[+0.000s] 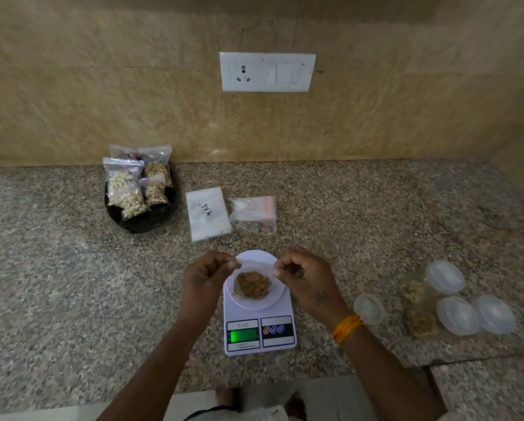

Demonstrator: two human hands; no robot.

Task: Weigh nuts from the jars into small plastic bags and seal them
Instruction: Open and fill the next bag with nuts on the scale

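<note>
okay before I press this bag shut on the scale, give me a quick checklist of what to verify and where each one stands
1. Both hands on the bag's top: ok, left hand and right hand pinch the small bag.
2. Bag on the scale platform: ok.
3. Scale powered: ok, display glows green.
4. Target weight reached: cannot tell, digits unreadable.
5. Room in the black bowl of sealed bags: cannot tell.

Speckled granite counter (72, 284), beige wall (102, 86)
</note>
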